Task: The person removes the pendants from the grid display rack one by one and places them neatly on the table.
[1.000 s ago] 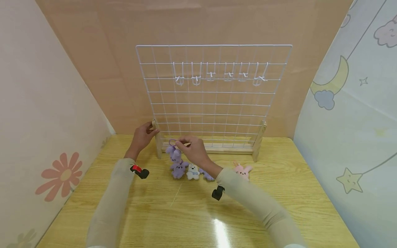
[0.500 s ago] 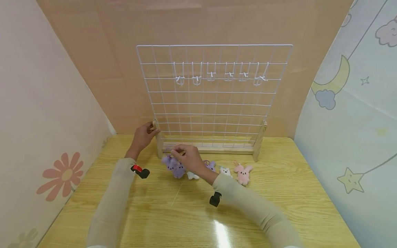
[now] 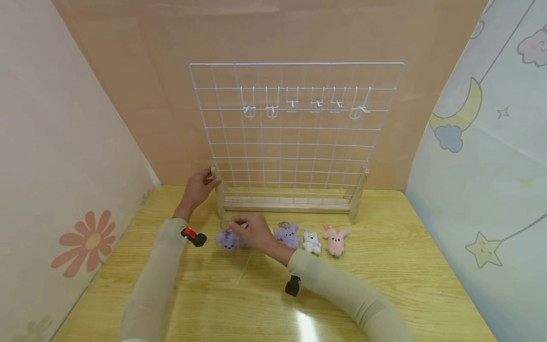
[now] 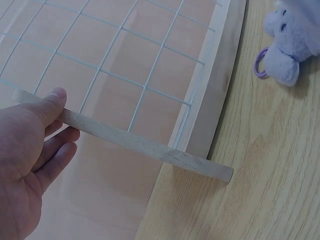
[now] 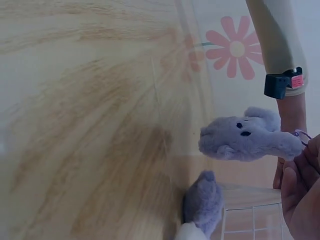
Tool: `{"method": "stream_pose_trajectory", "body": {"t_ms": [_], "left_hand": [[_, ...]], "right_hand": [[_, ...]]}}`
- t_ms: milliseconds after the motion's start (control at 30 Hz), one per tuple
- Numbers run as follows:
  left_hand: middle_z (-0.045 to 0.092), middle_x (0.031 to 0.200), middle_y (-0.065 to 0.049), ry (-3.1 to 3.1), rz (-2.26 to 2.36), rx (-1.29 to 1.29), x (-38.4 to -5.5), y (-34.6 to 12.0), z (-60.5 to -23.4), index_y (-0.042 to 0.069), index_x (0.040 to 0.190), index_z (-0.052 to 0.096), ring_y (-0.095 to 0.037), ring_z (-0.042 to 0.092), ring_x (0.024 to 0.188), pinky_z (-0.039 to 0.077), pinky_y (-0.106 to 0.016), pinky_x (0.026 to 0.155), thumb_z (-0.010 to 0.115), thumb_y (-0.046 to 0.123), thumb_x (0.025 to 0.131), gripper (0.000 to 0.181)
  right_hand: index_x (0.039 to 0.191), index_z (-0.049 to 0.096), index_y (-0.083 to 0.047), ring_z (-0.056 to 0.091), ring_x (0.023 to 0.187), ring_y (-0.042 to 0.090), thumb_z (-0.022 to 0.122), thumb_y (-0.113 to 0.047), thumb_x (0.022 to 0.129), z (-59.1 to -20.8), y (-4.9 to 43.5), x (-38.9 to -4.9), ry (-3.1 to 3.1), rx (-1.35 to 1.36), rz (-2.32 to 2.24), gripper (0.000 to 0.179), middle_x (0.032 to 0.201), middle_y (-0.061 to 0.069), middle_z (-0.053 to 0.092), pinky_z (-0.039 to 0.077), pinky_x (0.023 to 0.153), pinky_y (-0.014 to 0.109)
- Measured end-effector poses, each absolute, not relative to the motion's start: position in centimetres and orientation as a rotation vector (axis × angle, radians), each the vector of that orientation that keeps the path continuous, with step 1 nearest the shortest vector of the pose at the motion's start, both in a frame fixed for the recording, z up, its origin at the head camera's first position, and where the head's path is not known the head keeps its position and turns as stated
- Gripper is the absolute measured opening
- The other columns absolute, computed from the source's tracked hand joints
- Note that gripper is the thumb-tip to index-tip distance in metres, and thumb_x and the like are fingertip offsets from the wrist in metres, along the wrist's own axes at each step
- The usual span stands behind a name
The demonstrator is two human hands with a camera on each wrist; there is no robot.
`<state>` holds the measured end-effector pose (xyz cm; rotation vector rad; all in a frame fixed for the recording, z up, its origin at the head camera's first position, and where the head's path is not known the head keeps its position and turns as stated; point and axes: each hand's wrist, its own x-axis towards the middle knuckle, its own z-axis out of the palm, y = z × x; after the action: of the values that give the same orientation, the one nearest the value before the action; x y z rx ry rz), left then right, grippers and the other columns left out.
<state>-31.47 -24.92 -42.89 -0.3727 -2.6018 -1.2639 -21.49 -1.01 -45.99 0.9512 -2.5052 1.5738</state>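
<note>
My left hand (image 3: 197,192) holds the top of the left wooden upright (image 4: 150,145) of a white wire grid rack (image 3: 295,143), thumb on one side and fingers on the other. My right hand (image 3: 255,233) pinches the purple ring (image 3: 224,225) of a purple plush bunny keychain (image 5: 240,137). That bunny hangs in front of the rack's left end, above the table in the right wrist view. Another purple plush (image 5: 204,200) and a white plush (image 5: 190,233) are on the table behind it, mostly covered by my right hand in the head view.
To the right of my hand lie a purple bunny (image 3: 289,235), a white bear (image 3: 312,242) and a pink bunny (image 3: 335,242) on the wooden table (image 3: 239,304). Several white hooks (image 3: 272,110) hang along the upper grid. Patterned walls stand at both sides.
My right hand has lowered the purple bunny from above the row of plushes, toward the left and nearer. More of the row shows now. My left hand stays on the upright.
</note>
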Motion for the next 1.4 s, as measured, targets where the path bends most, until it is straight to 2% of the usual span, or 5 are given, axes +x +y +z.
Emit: {"method": "stream_pose_trajectory", "body": {"t_ms": [367, 667, 833, 1067, 1400], "left_hand": [[0.053, 0.146, -0.026, -2.589, -1.303, -0.36, -31.3, -24.8, -42.7, -0.001, 0.149, 0.049, -0.043, 0.064, 0.121, 0.054, -0.056, 0.098, 0.066, 0.025, 0.102, 0.057], [0.053, 0.147, -0.027, -2.604, -1.293, -0.345, -31.2, -24.8, -42.6, 0.0, 0.151, 0.047, -0.043, 0.063, 0.122, 0.054, -0.056, 0.098, 0.065, 0.027, 0.103, 0.058], [0.052, 0.148, -0.027, -2.601, -1.296, -0.348, -31.3, -24.8, -42.7, 0.0, 0.151, 0.047, -0.043, 0.062, 0.124, 0.054, -0.055, 0.099, 0.066, 0.028, 0.102, 0.059], [0.054, 0.146, -0.027, -2.576, -1.307, -0.366, -31.5, -24.8, -42.8, 0.0, 0.149, 0.05, -0.044, 0.063, 0.122, 0.054, -0.055, 0.098, 0.067, 0.024, 0.102, 0.056], [0.054, 0.146, -0.026, -2.58, -1.317, -0.359, -31.6, -24.8, -42.8, 0.0, 0.15, 0.049, -0.043, 0.064, 0.121, 0.054, -0.055, 0.098, 0.067, 0.024, 0.102, 0.056]], "right_hand": [[0.109, 0.078, -0.003, 0.073, 0.088, 0.017, 0.065, -0.023, 0.103, -47.2, -1.6, -21.2, -2.532, 0.965, 1.593, 0.025, 0.101, 0.003, 0.078, 0.058, 0.073, 0.02], [0.106, 0.078, -0.005, 0.071, 0.09, 0.009, 0.063, -0.022, 0.104, -47.7, -1.8, -22.4, -2.522, 0.924, 1.559, 0.023, 0.099, 0.002, 0.078, 0.057, 0.071, 0.02], [0.108, 0.079, -0.005, 0.072, 0.079, 0.009, 0.063, -0.02, 0.104, -47.8, -2.2, -23.4, -2.538, 0.882, 1.539, 0.023, 0.101, 0.004, 0.078, 0.058, 0.072, 0.022], [0.106, 0.079, -0.007, 0.072, 0.095, 0.011, 0.064, -0.021, 0.104, -48.0, -2.8, -24.4, -2.566, 0.842, 1.52, 0.021, 0.105, 0.003, 0.078, 0.058, 0.084, 0.026], [0.109, 0.08, -0.008, 0.072, 0.097, 0.015, 0.066, -0.021, 0.102, -48.6, -2.8, -25.5, -2.62, 0.797, 1.487, 0.021, 0.11, 0.004, 0.077, 0.058, 0.078, 0.024]]}}
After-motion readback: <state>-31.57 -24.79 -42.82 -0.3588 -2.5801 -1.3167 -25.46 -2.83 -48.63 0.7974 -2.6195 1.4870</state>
